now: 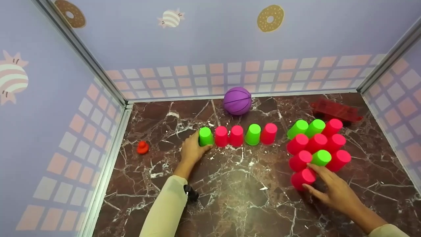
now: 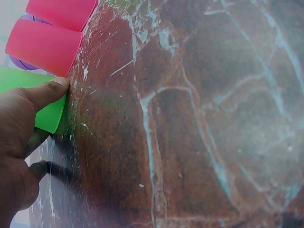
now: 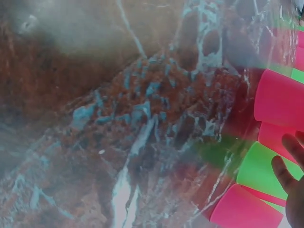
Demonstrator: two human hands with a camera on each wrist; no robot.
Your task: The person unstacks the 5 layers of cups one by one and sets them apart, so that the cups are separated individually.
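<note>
My left hand [image 1: 194, 148] grips an upside-down green cup [image 1: 206, 136] at the left end of a row. In the left wrist view its thumb lies across the green cup [image 2: 50, 111], with a finger showing beneath. Pink-red cups [image 1: 221, 136] and another green cup [image 1: 253, 134] continue the row rightward. My right hand [image 1: 335, 191] is at the near side of a block of upside-down cups, thumb and fingers spread beside the nearest pink-red cup [image 1: 302, 179]. A green cup [image 1: 321, 158] stands just beyond its fingers. Whether the fingertips touch a cup is unclear.
A purple ball [image 1: 237, 101] sits by the back wall, behind the row. A translucent red object [image 1: 337, 111] lies in the back right corner area. At the left is a small orange-red duck-like toy [image 1: 142, 147]. Walls enclose the dark marbled surface [image 1: 243, 204].
</note>
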